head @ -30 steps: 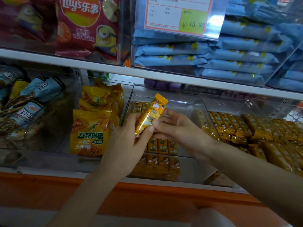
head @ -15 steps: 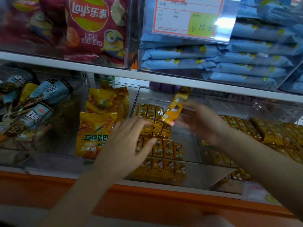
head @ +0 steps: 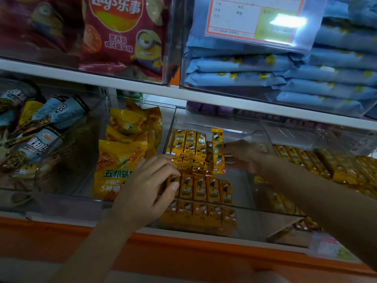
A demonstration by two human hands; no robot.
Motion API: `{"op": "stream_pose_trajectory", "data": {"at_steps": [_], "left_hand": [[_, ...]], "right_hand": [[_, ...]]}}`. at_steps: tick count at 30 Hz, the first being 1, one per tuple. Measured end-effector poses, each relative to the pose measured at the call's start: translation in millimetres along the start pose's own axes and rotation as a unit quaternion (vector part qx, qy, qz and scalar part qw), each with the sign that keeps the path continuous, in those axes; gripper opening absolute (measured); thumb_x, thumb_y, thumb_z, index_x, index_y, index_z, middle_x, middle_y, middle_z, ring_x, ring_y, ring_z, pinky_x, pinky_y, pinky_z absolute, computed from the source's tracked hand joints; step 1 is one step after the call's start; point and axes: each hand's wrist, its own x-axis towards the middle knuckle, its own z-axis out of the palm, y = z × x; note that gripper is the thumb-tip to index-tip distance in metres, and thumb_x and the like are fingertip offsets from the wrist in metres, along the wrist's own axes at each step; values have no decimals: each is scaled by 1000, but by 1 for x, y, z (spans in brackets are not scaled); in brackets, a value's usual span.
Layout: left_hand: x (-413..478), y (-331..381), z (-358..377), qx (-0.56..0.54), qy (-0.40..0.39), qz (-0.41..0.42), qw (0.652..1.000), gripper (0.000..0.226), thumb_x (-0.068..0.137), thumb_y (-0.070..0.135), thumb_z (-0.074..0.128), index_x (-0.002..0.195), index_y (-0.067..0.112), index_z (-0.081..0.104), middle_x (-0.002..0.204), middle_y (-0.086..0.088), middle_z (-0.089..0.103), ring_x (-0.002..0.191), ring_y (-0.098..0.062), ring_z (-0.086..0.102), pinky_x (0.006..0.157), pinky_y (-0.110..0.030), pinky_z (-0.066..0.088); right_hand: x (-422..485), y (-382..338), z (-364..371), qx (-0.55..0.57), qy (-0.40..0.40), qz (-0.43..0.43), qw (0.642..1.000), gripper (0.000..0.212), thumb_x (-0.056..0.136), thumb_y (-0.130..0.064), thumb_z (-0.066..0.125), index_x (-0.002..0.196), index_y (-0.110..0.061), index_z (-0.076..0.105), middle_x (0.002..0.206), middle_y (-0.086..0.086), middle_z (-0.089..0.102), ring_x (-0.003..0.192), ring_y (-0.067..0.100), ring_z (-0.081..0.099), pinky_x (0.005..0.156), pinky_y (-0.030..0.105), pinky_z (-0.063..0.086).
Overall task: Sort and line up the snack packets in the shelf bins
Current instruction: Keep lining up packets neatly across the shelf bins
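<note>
1. Right hand (head: 243, 155): the forearm enters from the lower right and reaches up and leftward into the clear middle bin (head: 240, 130). The fingertips pinch the right edge of a single yellow snack packet (head: 217, 151); the palm faces left, and the hand is blurred.
2. Held packet: upright, its long axis near vertical, the crimped top end pointing up toward the back of the bin and the lower end down toward the front. It stands at the right end of the back row of packets (head: 189, 147), just beside that row's last packet.
3. Left hand (head: 152, 187): the forearm rises from the lower left; the hand lies palm down over the left end of the bin, fingers loosely spread and slightly curled. The thumb tip rests on the leftmost packet of the front row (head: 204, 190); the fingers grip nothing.
4. Rows in the bin: the packets lie side by side, long axes running front to back.
5. Neighbouring bins: larger yellow bags (head: 120, 160) to the left, more yellow packets (head: 318, 162) to the right.
6. Upper shelf: red crisp bags (head: 124, 33) and stacked blue packs (head: 265, 74).
</note>
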Motion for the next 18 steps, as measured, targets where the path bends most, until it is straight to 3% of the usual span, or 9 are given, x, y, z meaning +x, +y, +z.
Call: {"op": "stream_pose_trajectory", "data": {"at_steps": [5, 10, 12, 14, 16, 18], "left_hand": [[-2, -1, 1, -3, 13, -2, 1000, 54, 99, 44, 25, 89, 11, 67, 95, 1, 65, 112, -15, 52, 85, -36, 39], [-2, -1, 1, -2, 8, -2, 1000, 48, 98, 40, 30, 88, 10, 66, 94, 1, 64, 113, -15, 52, 86, -36, 39], [-1, -1, 1, -3, 6, -4, 1000, 46, 97, 39, 32, 88, 10, 66, 94, 1, 64, 114, -14, 51, 87, -37, 39], [-2, -2, 1, -3, 7, -3, 1000, 51, 99, 42, 27, 88, 10, 66, 94, 1, 64, 113, -15, 52, 87, -37, 39], [-2, -2, 2, -6, 7, 0, 1000, 53, 99, 43, 26, 89, 11, 66, 94, 1, 63, 113, -15, 52, 87, -38, 39], [-2, -2, 2, -6, 3, -3, 1000, 52, 99, 43, 27, 89, 11, 66, 94, 2, 63, 113, -15, 52, 87, -39, 40]], "right_hand": [[15, -5, 11, 6, 83, -19, 996, 26, 97, -8, 49, 117, 6, 57, 116, 23, 63, 69, 16, 57, 65, 29, 51], [25, -4, 20, -16, 76, -41, 996, 33, 96, -8, 51, 128, 3, 48, 105, 19, 65, 82, 22, 58, 78, 36, 50], [24, -6, 19, -46, 51, -37, 997, 27, 94, -9, 54, 119, 0, 55, 85, 10, 64, 74, 18, 58, 72, 34, 50], [19, -9, 15, -69, 42, -36, 996, 9, 89, -7, 56, 95, -5, 62, 78, 9, 60, 70, 19, 57, 65, 30, 48], [13, -10, 6, -64, 32, -51, 996, 13, 84, -3, 53, 75, -11, 57, 72, 6, 57, 62, 17, 52, 59, 26, 41], [10, -9, -3, -50, 8, -69, 996, 18, 81, 0, 49, 68, -11, 55, 65, 5, 55, 57, 15, 48, 57, 26, 37]]}}
